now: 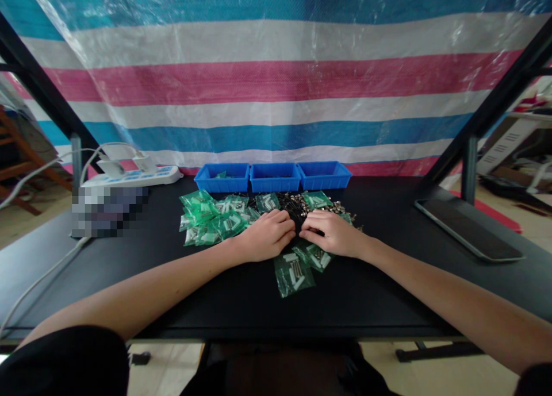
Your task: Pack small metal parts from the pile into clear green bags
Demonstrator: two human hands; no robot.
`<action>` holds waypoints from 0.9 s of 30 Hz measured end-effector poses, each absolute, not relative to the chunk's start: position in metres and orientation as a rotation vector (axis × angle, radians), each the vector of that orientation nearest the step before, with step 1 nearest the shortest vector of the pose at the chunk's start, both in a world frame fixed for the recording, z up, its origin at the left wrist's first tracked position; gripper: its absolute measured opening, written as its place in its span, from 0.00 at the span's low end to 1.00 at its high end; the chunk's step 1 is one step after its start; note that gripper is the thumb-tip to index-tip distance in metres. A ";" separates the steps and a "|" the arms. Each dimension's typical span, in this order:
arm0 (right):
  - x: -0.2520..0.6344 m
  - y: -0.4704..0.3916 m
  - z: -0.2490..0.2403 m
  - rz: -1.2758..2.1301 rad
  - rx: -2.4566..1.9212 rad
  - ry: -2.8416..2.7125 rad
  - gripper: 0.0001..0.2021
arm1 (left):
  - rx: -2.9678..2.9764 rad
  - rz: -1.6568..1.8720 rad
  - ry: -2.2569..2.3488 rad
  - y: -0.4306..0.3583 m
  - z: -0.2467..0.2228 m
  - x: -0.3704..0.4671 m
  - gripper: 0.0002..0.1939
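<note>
Near the middle of the black table, my left hand point(268, 235) rests with its fingers curled together; whatever may be in them is hidden. My right hand point(334, 233) faces it across a small gap, thumb and fingers bent into a pinch, with nothing I can make out in it. Beyond both hands lies a spread of small dark and metallic screws or similar hardware point(297, 205). Several green clear bags of small white and metal parts point(211, 219) are heaped left of my left hand. Another green bag point(295, 274) lies flat just in front of the hands.
Three blue bins point(275, 178) stand in a row at the back; the left one holds something green. A white power strip point(133, 176) with plugs and a blurred-out object point(107, 212) sit at left. A phone point(468, 229) lies at right. Striped sheeting point(276, 80) hangs behind.
</note>
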State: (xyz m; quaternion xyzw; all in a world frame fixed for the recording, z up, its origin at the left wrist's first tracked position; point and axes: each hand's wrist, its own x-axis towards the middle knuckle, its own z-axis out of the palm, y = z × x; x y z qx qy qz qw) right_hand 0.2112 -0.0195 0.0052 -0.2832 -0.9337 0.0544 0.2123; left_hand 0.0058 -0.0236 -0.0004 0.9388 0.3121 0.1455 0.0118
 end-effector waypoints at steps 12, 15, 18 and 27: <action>0.212 -0.019 0.004 0.139 -0.790 -2.588 0.12 | 2.924 0.432 0.986 -0.024 0.000 0.006 0.15; 0.211 -0.019 0.004 0.148 -0.785 -2.582 0.12 | 2.923 0.444 1.007 -0.024 0.000 0.007 0.15; 0.210 -0.019 0.004 0.148 -0.766 -2.583 0.13 | 2.926 0.445 1.012 -0.024 0.000 0.007 0.15; 0.210 -0.017 0.003 0.115 -0.740 -2.595 0.14 | 2.942 0.441 0.974 -0.024 0.000 0.007 0.15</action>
